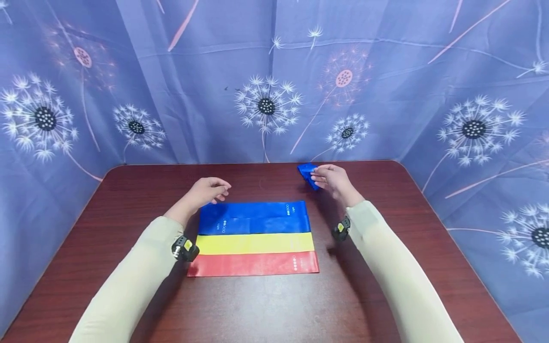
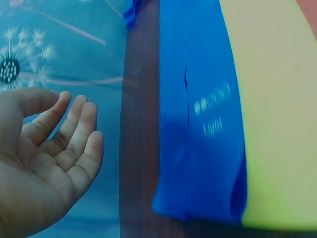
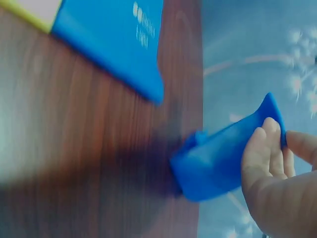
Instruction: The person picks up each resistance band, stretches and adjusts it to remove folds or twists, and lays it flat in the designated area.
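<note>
Flat resistance bands lie side by side on the table: two blue strips (image 1: 253,216) at the back, a yellow band (image 1: 255,243) in the middle and a red band (image 1: 253,265) nearest me. White print shows on the blue and the red. My left hand (image 1: 207,191) hovers near the back left corner of the blue strips, fingers loosely bent and holding nothing. At the back right, my right hand (image 1: 334,181) pinches the end of a crumpled, thin blue piece (image 3: 213,161) between thumb and fingers. Whether it is a band or a pouch, I cannot tell.
The dark red-brown wooden table (image 1: 257,305) has rounded back corners. Behind it and at both sides hangs a blue-violet curtain (image 1: 206,95) printed with dandelions. A small black wrist camera (image 1: 185,248) sits on the left sleeve, and another (image 1: 341,228) on the right.
</note>
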`<state>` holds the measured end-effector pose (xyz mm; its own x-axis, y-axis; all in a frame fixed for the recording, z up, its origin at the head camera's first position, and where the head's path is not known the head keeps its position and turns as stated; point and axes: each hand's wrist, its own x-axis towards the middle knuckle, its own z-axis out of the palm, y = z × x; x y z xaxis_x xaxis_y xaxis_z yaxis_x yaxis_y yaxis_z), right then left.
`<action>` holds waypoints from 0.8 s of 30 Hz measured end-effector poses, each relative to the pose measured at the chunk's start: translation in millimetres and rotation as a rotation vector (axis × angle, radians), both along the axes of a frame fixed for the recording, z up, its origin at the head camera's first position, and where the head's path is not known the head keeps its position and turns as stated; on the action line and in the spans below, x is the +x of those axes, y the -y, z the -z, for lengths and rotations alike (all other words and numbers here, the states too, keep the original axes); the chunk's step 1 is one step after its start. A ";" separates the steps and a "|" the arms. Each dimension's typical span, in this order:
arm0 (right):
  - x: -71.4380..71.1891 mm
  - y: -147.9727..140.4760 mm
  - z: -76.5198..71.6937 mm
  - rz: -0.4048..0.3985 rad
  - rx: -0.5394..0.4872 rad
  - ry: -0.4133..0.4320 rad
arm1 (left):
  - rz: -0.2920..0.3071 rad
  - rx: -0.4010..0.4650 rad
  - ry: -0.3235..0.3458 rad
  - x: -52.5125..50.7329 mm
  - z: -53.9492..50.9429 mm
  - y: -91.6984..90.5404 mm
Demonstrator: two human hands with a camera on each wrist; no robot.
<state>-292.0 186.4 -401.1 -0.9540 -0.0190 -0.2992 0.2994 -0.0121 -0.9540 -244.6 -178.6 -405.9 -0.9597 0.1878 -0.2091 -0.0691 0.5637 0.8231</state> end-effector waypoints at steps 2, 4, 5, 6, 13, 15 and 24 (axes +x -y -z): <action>4.2 9.7 0.0 0.014 -0.043 0.006 | 0.028 0.020 -0.003 -1.8 -0.4 -9.6; 8.2 19.2 0.6 0.013 -0.072 -0.006 | 0.049 0.028 -0.004 -2.8 -0.8 -19.1; 10.3 23.6 0.8 0.010 -0.081 -0.013 | 0.061 0.031 -0.003 -3.2 -1.0 -23.7; 12.5 27.7 1.1 0.007 -0.084 -0.018 | 0.071 0.033 -0.003 -3.5 -1.0 -28.3; 25.1 48.1 9.8 0.023 -0.137 0.016 | 0.088 0.055 0.033 -2.6 -2.1 -58.0; 29.0 54.7 13.4 0.030 -0.159 0.027 | 0.091 0.066 0.048 -1.3 -2.7 -65.1; 45.7 86.4 19.9 0.036 -0.164 0.002 | 0.085 0.105 0.106 -6.3 8.4 -86.8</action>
